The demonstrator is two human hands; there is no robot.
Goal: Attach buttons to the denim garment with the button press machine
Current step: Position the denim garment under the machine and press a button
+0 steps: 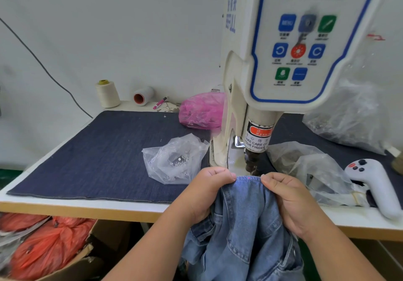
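Denim jacket [242, 221] hangs over the table's [130, 209] front edge, its hem pinched in your left hand [205, 193] and right hand [290, 202] under the press [253, 163]. Beside it, a clear bag [174, 160] holds small metal pieces; a pink bag's [201, 110] contents are unclear.

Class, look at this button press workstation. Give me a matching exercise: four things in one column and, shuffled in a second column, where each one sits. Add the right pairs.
Things
1. denim garment
2. pink plastic bag
3. cream thread cone
4. white handheld controller

Places
A. at the table's right edge
B. at the back left, near the wall
C. gripped between both hands below the press head
D. just left of the machine's column

Pairs: 1-C, 2-D, 3-B, 4-A
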